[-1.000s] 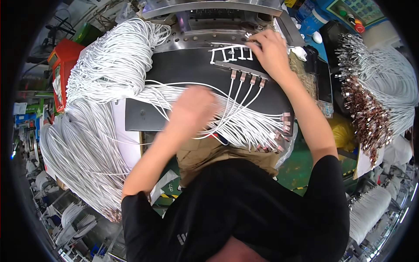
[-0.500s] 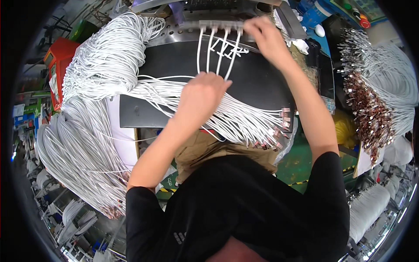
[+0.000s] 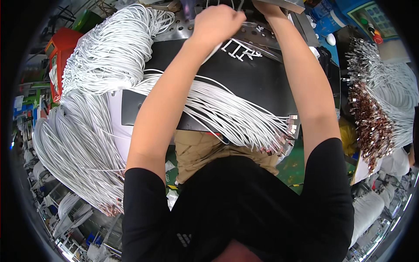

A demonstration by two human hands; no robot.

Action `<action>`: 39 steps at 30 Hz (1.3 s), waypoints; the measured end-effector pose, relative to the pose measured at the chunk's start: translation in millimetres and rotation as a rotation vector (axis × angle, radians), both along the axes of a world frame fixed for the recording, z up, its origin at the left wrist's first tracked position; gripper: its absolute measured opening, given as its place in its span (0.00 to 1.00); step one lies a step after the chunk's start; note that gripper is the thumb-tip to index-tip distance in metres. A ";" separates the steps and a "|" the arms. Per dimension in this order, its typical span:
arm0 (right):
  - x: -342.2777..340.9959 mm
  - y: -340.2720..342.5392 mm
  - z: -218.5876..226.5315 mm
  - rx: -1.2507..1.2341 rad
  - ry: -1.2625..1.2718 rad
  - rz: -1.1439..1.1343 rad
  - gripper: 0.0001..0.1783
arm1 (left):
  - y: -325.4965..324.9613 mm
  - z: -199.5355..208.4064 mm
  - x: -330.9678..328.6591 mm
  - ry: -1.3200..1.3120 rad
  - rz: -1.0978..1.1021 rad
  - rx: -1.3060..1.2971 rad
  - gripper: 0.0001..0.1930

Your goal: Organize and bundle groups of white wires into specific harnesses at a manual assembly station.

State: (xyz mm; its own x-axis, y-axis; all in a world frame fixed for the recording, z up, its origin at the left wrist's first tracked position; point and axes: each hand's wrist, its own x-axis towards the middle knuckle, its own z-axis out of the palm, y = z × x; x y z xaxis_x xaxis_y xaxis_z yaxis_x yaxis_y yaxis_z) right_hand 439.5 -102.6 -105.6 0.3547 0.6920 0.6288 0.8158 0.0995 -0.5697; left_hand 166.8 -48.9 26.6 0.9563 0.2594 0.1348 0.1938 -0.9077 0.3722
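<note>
My left hand [image 3: 218, 24] is at the far edge of the black work surface, its fingers closed round a few white cables [image 3: 212, 54]. A length of them trails below the palm, and thin ends show above the knuckles. Farther right, my right hand [image 3: 267, 8] reaches under a metal machine part [image 3: 286, 4]; its fingers are hidden there. White branched plastic scraps [image 3: 241, 50] lie between my arms. Below them, a bundle of white cables [image 3: 227, 105] with metal plug ends [image 3: 291, 124] stretches across the black surface [image 3: 257, 83], passing beneath my left forearm.
Large coils of white cable [image 3: 109, 52] are heaped at the left, with more hanging bundles [image 3: 78, 148] below. A red box [image 3: 63, 56] stands beyond them. At the right hang cables with many metal plugs [image 3: 371, 118]. A perforated metal plate [image 3: 181, 31] borders the far side.
My left hand has moved away from me with the cables, up to the metal plate. The clear strip holding the cable ends is out of sight, and my right hand has gone under the machine part.
</note>
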 end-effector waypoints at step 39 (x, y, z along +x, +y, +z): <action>-251.6 -271.9 74.4 0.297 0.187 -0.764 0.14 | -6.1 -52.7 -224.8 0.017 -0.394 -1.406 0.20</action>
State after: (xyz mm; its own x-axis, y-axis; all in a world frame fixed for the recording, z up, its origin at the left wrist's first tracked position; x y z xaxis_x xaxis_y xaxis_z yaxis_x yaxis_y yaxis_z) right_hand 187.9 -374.5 -31.2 0.7750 0.0345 0.6310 0.6144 -0.2748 -0.7396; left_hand -58.1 -55.0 -26.1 0.9939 -0.1090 -0.0152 0.0371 0.2012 0.9788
